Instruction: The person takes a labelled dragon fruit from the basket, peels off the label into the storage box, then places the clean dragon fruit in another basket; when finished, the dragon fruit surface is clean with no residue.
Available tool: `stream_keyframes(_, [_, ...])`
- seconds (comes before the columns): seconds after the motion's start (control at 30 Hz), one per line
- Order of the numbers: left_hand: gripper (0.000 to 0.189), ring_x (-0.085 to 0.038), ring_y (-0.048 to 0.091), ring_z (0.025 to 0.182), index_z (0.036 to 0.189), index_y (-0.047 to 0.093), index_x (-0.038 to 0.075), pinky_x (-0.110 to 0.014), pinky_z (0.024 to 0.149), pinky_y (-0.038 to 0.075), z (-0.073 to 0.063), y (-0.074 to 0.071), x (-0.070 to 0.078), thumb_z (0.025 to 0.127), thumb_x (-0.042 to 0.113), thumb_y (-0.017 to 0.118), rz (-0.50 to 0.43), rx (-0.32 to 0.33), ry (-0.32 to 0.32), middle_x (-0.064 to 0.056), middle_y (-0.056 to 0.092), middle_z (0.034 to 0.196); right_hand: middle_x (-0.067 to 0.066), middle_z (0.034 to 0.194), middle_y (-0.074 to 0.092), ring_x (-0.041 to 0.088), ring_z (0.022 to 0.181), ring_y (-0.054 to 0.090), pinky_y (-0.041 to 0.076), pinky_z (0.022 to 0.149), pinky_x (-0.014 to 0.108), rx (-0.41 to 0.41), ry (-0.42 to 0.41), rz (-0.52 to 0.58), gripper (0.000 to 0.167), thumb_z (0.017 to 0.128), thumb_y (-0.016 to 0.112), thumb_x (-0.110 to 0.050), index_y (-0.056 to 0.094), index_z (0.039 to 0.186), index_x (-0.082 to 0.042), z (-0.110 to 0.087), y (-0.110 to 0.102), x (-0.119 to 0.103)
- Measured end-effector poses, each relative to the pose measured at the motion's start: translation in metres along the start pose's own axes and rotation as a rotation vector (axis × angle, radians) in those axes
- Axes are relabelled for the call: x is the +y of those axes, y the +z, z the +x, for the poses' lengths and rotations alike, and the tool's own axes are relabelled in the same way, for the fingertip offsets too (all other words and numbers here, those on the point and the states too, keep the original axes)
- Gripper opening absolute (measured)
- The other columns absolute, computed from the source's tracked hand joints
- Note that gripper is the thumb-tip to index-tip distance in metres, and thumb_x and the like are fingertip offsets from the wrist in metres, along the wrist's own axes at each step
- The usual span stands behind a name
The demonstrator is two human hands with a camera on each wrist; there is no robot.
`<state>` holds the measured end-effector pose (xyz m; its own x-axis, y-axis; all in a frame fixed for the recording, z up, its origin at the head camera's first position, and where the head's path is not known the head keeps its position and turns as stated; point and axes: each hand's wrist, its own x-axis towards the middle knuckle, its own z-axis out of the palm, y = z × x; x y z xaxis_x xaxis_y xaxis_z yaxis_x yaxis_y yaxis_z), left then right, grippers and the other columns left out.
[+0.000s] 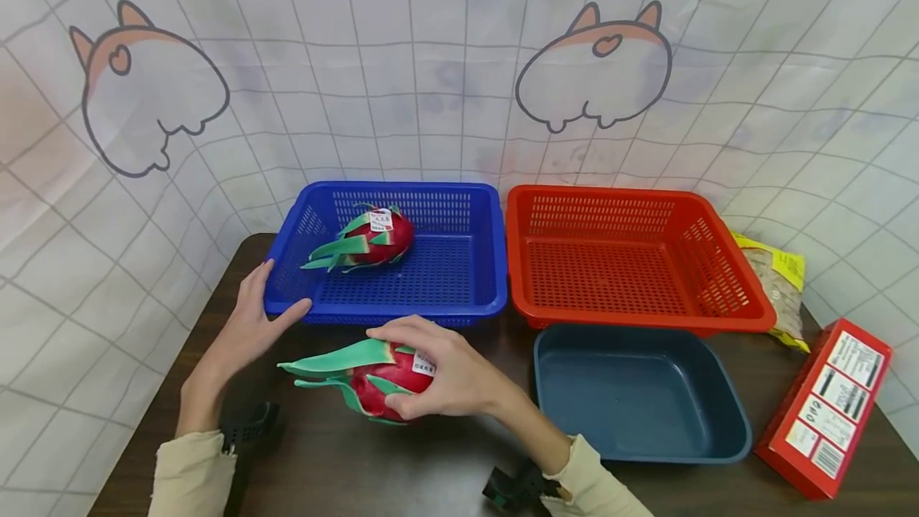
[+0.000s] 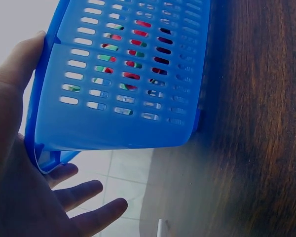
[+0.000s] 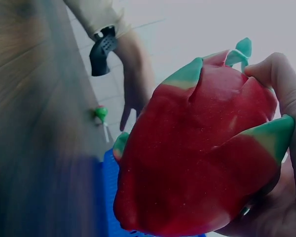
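My right hand (image 1: 434, 369) grips a red dragon fruit (image 1: 380, 381) with long green leaf tips and a white label, above the table in front of the blue basket (image 1: 459, 309). In the right wrist view the dragon fruit (image 3: 192, 153) fills the middle, thumb and fingers around one side. At the basket's front left corner is my left hand (image 1: 247, 325), thumb over the rim and fingers spread. The left wrist view has that hand (image 2: 24, 182) against the blue basket's corner (image 2: 113, 133), fingers extended. Inside the basket lies a second dragon fruit (image 1: 380, 238), label upward.
Right of the blue basket stands a red basket (image 1: 639, 324), with a dark blue tray (image 1: 639, 453) in front of it. A yellow-topped bag (image 1: 778, 286) and a red box (image 1: 826, 413) with white labels are at the far right. A patterned cloth (image 1: 431, 86) hangs behind.
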<state>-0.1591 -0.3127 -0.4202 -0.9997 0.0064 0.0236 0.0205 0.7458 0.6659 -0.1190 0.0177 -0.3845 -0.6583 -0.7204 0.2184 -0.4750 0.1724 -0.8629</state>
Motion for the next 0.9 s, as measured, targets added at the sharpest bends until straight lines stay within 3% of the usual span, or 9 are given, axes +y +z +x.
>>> stream_keyframes(0.17, [0.099, -0.054, 0.022, 0.138, 0.156, -0.004, 0.011, -0.075, 0.102, 0.027, 0.0, 0.001, 0.001, 0.091, 0.051, 0.058, 0.008, -0.006, -0.011, -0.025, -0.001, 0.16, -0.004, 0.133, 0.051, 0.009, 0.112, 0.05, 0.053, 0.077, 0.016, -0.082, 0.08, -0.061, 0.061, 0.08, 0.071, -0.03, 0.052, 0.138, -0.029, 0.0, 0.005, 0.007])
stream_keyframes(0.33, [0.099, -0.054, 0.021, 0.138, 0.157, -0.005, 0.012, -0.076, 0.101, 0.027, 0.001, 0.001, 0.001, 0.091, 0.052, 0.058, 0.011, -0.003, -0.014, -0.024, -0.002, 0.161, -0.003, 0.133, 0.052, 0.007, 0.11, 0.05, 0.051, 0.075, 0.014, -0.149, 0.098, -0.138, 0.062, 0.08, 0.069, -0.033, 0.052, 0.139, -0.028, 0.0, 0.011, 0.013])
stream_keyframes(0.9, [0.099, -0.054, 0.022, 0.137, 0.156, -0.005, 0.013, -0.076, 0.1, 0.028, 0.0, 0.001, 0.001, 0.091, 0.052, 0.058, -0.004, -0.008, -0.017, -0.024, -0.003, 0.161, -0.005, 0.133, 0.053, 0.008, 0.112, 0.05, 0.05, 0.075, 0.013, -0.174, 0.195, -0.179, 0.061, 0.082, 0.07, -0.038, 0.05, 0.139, -0.03, 0.004, 0.02, 0.026])
